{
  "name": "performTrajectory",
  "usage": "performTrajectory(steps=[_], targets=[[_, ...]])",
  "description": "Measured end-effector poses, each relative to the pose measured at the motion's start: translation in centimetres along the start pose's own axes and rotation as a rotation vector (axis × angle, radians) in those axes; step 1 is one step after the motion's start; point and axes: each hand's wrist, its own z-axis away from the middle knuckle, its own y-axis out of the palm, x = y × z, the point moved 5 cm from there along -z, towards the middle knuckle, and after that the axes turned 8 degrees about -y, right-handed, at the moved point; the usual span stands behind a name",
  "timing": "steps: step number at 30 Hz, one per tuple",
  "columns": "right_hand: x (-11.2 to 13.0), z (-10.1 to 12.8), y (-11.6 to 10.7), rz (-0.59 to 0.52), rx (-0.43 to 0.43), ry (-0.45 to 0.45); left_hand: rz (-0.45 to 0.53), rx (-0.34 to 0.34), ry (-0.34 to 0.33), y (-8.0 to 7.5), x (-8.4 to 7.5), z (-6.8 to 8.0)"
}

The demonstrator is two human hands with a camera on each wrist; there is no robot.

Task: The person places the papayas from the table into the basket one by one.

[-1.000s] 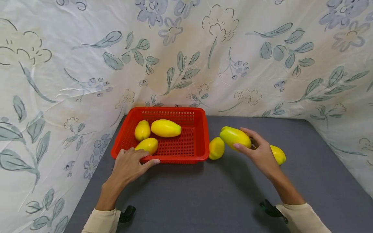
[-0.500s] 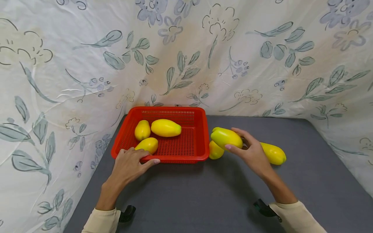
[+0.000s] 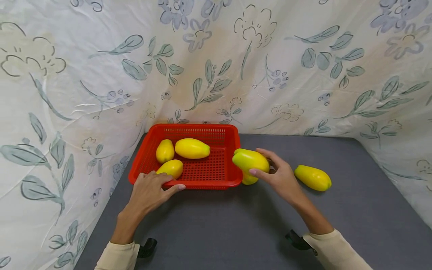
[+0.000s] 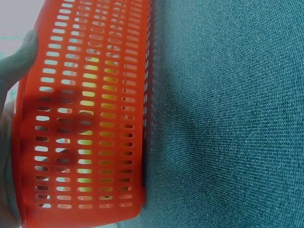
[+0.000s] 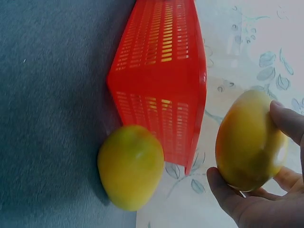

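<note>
Gripping the smooth yellow-green mango-shaped fruit [image 3: 250, 160] round its middle w/ curled fingers, just above the red perforated plastic basket [image 3: 223, 183]'s right rim, the right hand [image 3: 280, 176] held something that looked light, rigid & a bit slippery, while the left hand [image 3: 148, 191] lay flat on the front rim.

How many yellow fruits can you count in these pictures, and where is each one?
6: three in the red basket; one held in the right hand; one on the table beside the basket, partly hidden behind the held one; one further right.
</note>
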Motion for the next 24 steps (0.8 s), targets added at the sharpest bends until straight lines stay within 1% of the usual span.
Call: performTrajectory(steps=[5,11,17,24], targets=[[0.5,-0.2,0.8,-0.008,0.010,0.007,0.000,0.001,0.003,0.0,0.0,0.0],[0.7,-0.5,1.3,-0.079,0.007,-0.041,-0.001,0.005,0.003,0.1,0.0,0.0],[0.5,-0.4,1.1,-0.080,-0.005,-0.062,-0.006,0.014,-0.005,0.1,0.0,0.0],[0.1,0.0,0.4,-0.066,-0.010,-0.066,0.003,0.009,-0.013,0.1,0.1,-0.1]])
